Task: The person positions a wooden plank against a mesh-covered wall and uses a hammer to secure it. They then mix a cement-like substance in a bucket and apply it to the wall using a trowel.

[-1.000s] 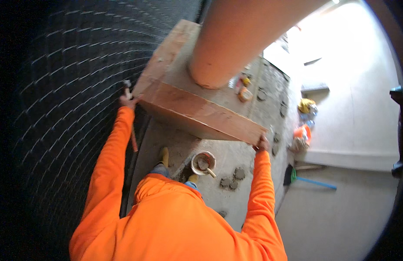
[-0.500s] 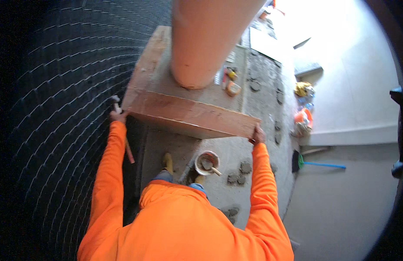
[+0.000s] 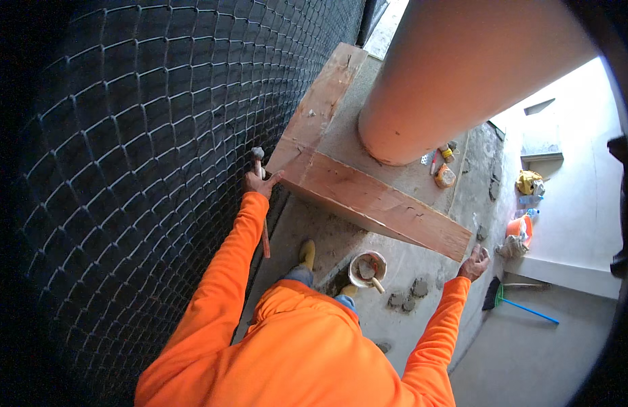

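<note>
My left hand [image 3: 260, 184] is closed round a hammer [image 3: 265, 237], its metal head up and its handle hanging down. The thumb of that hand reaches to the left corner of a plywood formwork board [image 3: 388, 203]. This board stands on edge across the front of a round, peach-coloured column [image 3: 456, 81]. A second plywood board [image 3: 324, 105] runs back from the left corner beside the column. My right hand [image 3: 475, 263] is just off the front board's right end, fingers apart and slightly curled, holding nothing.
Close on the left rises a wire-mesh fence [image 3: 151, 136]. A mortar bucket [image 3: 352, 275] with a wooden-handled tool stands by my boots. Mortar lumps [image 3: 420, 287] dot the floor. To the right are a blue-handled broom [image 3: 529, 311] and an orange bucket [image 3: 520, 230]. A tape roll [image 3: 445, 177] lies beside the column.
My right hand has let go of the board's right end and moved a little away from it. My left hand still grips the hammer at the left corner. The view has swung round.
</note>
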`<state>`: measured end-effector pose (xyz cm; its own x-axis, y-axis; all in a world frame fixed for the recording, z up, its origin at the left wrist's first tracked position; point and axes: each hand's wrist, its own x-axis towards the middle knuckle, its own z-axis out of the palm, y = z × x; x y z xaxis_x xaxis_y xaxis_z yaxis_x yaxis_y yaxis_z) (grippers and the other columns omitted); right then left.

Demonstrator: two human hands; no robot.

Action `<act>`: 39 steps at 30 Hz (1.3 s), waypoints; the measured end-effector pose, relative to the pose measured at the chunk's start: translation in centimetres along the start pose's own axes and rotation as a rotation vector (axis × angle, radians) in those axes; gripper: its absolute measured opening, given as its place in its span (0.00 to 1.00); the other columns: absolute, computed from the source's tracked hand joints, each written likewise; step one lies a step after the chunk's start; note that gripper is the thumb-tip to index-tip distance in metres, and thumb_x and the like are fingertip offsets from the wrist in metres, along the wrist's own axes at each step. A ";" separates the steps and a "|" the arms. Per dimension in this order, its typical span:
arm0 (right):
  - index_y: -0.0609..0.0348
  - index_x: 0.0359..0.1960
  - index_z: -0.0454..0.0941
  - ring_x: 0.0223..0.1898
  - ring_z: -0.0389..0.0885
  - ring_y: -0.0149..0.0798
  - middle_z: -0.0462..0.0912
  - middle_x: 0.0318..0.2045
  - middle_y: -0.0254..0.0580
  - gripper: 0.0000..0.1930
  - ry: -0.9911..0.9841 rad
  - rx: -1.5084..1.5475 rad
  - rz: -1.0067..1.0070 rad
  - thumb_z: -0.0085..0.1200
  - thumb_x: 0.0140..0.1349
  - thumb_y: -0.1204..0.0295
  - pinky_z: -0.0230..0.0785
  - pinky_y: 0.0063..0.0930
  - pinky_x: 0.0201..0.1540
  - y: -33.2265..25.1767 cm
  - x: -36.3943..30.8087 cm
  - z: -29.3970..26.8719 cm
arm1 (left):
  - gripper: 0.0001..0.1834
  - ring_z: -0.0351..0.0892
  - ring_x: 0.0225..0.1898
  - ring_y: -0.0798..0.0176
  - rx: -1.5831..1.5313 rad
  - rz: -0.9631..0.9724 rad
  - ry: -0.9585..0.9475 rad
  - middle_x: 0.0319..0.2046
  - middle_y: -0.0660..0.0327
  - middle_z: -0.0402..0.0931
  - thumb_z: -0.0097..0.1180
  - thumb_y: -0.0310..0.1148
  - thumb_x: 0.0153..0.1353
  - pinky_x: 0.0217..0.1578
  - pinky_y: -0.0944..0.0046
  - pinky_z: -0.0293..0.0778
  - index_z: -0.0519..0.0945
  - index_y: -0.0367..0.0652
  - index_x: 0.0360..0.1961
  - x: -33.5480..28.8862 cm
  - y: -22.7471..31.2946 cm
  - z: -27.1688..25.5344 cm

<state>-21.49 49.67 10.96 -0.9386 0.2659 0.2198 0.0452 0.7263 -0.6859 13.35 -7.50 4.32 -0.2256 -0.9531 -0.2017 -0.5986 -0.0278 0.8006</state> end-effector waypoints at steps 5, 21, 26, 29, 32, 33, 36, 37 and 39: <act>0.62 0.46 0.78 0.44 0.79 0.39 0.82 0.42 0.45 0.13 -0.063 0.243 -0.233 0.57 0.67 0.66 0.72 0.32 0.48 -7.8 -10.8 0.1 | 0.43 0.79 0.35 0.53 0.051 -0.064 0.022 0.33 0.52 0.79 0.80 0.60 0.35 0.40 0.52 0.75 0.79 0.33 0.40 -1.4 1.1 -0.4; 0.55 0.62 0.59 0.44 0.81 0.66 0.81 0.45 0.62 0.26 -1.609 0.492 -0.101 0.52 0.67 0.61 0.72 0.52 0.47 -27.4 -41.7 16.7 | 0.44 0.82 0.38 0.52 0.130 -0.195 0.002 0.40 0.52 0.82 0.80 0.56 0.38 0.40 0.51 0.76 0.79 0.37 0.51 -1.7 1.4 -0.3; 0.53 0.61 0.59 0.43 0.80 0.72 0.83 0.38 0.65 0.27 -1.520 0.349 -0.349 0.51 0.67 0.55 0.73 0.60 0.45 -27.1 -42.0 18.2 | 0.60 0.70 0.56 0.54 -0.162 -0.124 0.194 0.56 0.50 0.69 0.86 0.52 0.27 0.58 0.53 0.67 0.65 0.35 0.59 -1.8 1.2 0.7; 0.59 0.63 0.62 0.54 0.78 0.61 0.79 0.51 0.62 0.31 -1.676 0.379 -0.222 0.55 0.65 0.53 0.70 0.47 0.56 -27.3 -41.2 19.5 | 0.67 0.67 0.61 0.46 -0.052 -0.123 0.256 0.58 0.48 0.66 0.86 0.51 0.24 0.61 0.49 0.65 0.58 0.38 0.63 -2.5 2.5 0.3; 0.63 0.67 0.62 0.60 0.75 0.46 0.77 0.59 0.53 0.33 -1.823 0.583 -0.141 0.58 0.66 0.58 0.65 0.38 0.63 -27.4 -40.3 20.5 | 0.65 0.64 0.61 0.43 0.199 -0.145 0.361 0.59 0.49 0.64 0.85 0.53 0.23 0.60 0.43 0.63 0.58 0.47 0.62 -3.4 4.4 -0.5; 0.64 0.66 0.62 0.60 0.75 0.44 0.76 0.60 0.52 0.32 -1.843 0.622 -0.193 0.58 0.66 0.60 0.65 0.37 0.64 -27.3 -40.2 20.4 | 0.65 0.63 0.61 0.42 0.266 -0.173 0.354 0.59 0.50 0.64 0.84 0.54 0.23 0.60 0.42 0.62 0.57 0.48 0.63 -3.8 5.3 -0.5; 0.64 0.64 0.67 0.62 0.72 0.41 0.75 0.61 0.49 0.27 -1.927 0.703 -0.248 0.56 0.67 0.64 0.64 0.35 0.64 -27.0 -39.4 20.4 | 0.69 0.56 0.67 0.40 0.335 -0.101 0.445 0.64 0.48 0.59 0.83 0.56 0.24 0.65 0.35 0.54 0.53 0.51 0.67 -5.3 7.7 -1.3; 0.64 0.64 0.68 0.62 0.72 0.41 0.75 0.61 0.49 0.27 -1.991 0.684 -0.284 0.56 0.67 0.64 0.64 0.35 0.64 -26.9 -39.0 20.3 | 0.70 0.54 0.69 0.40 0.428 -0.071 0.490 0.66 0.48 0.57 0.83 0.56 0.25 0.65 0.34 0.52 0.52 0.51 0.68 -5.8 8.7 -1.5; 0.62 0.62 0.71 0.62 0.72 0.40 0.76 0.61 0.50 0.25 -2.052 0.468 -0.379 0.54 0.68 0.61 0.64 0.35 0.63 -26.8 -38.3 20.0 | 0.64 0.47 0.73 0.40 0.481 -0.034 0.542 0.69 0.49 0.51 0.82 0.51 0.30 0.68 0.30 0.46 0.56 0.54 0.69 -6.9 10.8 -2.1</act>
<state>6.46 7.33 7.06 0.1581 -0.9415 -0.2977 0.0505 0.3088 -0.9498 10.03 -1.90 15.58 0.1368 -0.9730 0.1860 -0.8987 -0.0430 0.4364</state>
